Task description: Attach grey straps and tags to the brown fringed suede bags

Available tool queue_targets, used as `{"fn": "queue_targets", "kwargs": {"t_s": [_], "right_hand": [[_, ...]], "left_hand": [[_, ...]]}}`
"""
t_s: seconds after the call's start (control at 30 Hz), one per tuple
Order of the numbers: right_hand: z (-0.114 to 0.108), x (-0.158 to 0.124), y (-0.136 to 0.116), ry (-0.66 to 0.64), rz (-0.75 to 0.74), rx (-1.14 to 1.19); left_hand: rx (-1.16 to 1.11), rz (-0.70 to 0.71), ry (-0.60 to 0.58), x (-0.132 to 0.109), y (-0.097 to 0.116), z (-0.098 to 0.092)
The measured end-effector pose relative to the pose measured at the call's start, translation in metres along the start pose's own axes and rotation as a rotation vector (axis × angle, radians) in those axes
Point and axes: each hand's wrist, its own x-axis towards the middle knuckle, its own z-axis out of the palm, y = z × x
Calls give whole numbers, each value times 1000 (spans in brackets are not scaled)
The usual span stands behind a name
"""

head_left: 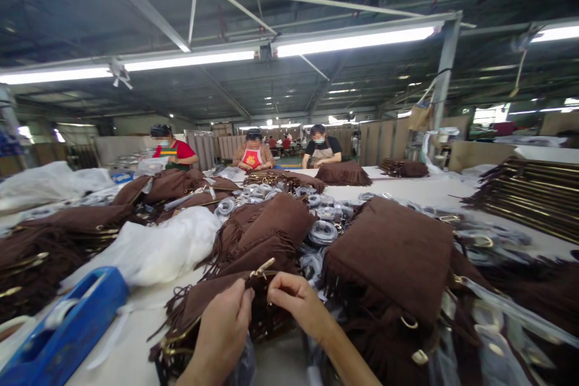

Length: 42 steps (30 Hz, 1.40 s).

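A long white desk (140, 307) carries heaps of brown fringed bags (389, 253) and a blue tape dispenser (67, 332). At its near edge lies one bag (203, 301). The left hand (224, 329) and the right hand (294, 298) pinch its top edge, fingers clamped on the cloth either side of a gold zip pull (262, 268). Gripping close to the metal, with the cloth taut between the hands, likely serves best.

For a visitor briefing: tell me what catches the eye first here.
The left hand and right hand pinch a brown fringed bag, bottom centre. Stacks of brown bags cover the white table; a blue tape dispenser sits lower left. Three people work at the far end.
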Motion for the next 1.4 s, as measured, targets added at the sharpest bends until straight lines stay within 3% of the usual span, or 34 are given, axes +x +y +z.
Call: {"fn": "queue_targets", "kwargs": {"t_s": [0.17,0.3,0.47,0.57,0.7,0.87,1.0,1.13,1.23,1.33,1.4], "right_hand": [[1,2,2,-4,25,-114],[0,1,5,-13,46,-131],[1,1,7,-18,69,-89],[3,0,6,-17,66,-52],[3,0,3,-41,-6,0],[7,-1,4,-35,-51,-62],[11,-5,1,53,-159,-306],[11,-7,-8,293,-328,-497],[8,-4,-9,453,-222,-281],[6,0,-5,414,-16,161],[6,1,-5,367,3,344]], "left_hand": [[36,-10,-9,0,0,6],[202,-14,-7,-1,2,8],[338,49,6,-9,-2,26],[233,139,58,-15,-6,35],[-124,292,113,-16,-1,29],[-364,212,129,-3,9,18],[-233,204,218,7,5,21],[-42,243,396,12,-3,18],[-285,226,332,14,-4,10],[-573,234,145,13,1,3],[-649,301,-35,10,7,0]]}}
